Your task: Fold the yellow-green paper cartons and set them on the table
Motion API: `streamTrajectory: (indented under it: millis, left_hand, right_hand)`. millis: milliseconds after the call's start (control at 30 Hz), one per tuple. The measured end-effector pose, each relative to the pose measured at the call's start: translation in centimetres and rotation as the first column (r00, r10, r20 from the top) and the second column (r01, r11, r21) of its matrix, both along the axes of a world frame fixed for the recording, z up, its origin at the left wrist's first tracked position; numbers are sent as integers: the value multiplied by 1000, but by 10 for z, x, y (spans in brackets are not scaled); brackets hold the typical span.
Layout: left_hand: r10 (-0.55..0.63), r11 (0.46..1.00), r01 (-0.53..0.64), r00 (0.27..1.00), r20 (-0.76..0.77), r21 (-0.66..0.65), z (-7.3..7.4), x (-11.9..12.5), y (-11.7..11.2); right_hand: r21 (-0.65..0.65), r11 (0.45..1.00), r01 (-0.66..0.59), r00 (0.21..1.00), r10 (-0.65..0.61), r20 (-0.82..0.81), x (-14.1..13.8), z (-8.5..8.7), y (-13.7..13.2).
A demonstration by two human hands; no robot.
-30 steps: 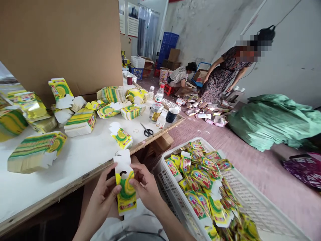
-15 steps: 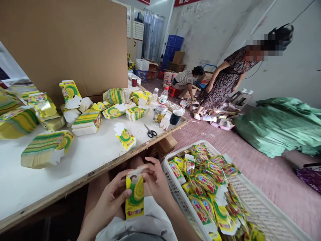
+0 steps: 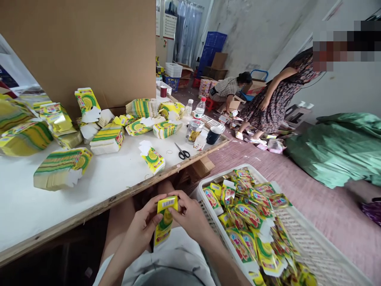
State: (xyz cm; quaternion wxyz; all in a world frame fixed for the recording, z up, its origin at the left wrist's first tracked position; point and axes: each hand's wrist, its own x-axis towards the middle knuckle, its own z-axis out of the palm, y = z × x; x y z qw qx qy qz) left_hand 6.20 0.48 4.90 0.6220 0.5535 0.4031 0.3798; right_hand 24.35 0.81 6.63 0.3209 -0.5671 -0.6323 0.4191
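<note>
Over my lap, my left hand [image 3: 143, 230] and my right hand [image 3: 189, 216] both pinch one small yellow-and-green carton [image 3: 164, 220]. Its top flap is folded down and shows a barcode. The left fingers hold its left side, the right fingers press the folded top from the right. To my right stands a white plastic crate [image 3: 300, 242] heaped with several folded cartons of the same print. On the white table [image 3: 98, 178] in front of me lie stacks of flat carton blanks [image 3: 61, 167], with one small pile [image 3: 153, 158] nearest my hands.
Black scissors [image 3: 182, 152], a jar [image 3: 193, 130], a dark cup [image 3: 213, 135] and bottles sit at the table's far end. A big cardboard sheet [image 3: 77, 47] leans behind the table. Two other people work among boxes on the floor beyond. A green bag [image 3: 336, 147] lies right.
The carton's white top flap stood upright, then was bent over, and is now folded down shut. Both hands stayed on the carton. My view shifted a little to the left.
</note>
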Motion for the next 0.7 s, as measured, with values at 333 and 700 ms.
streamTrajectory:
  millis: [333, 700]
  left_hand:
    - [55, 997, -52, 997, 51, -53, 1, 5, 3]
    - [102, 994, -96, 989, 108, -59, -5, 25, 3]
  right_hand:
    - [65, 994, 85, 982, -94, 163, -9, -7, -2]
    - [181, 968, 175, 979, -150, -141, 17, -11, -9]
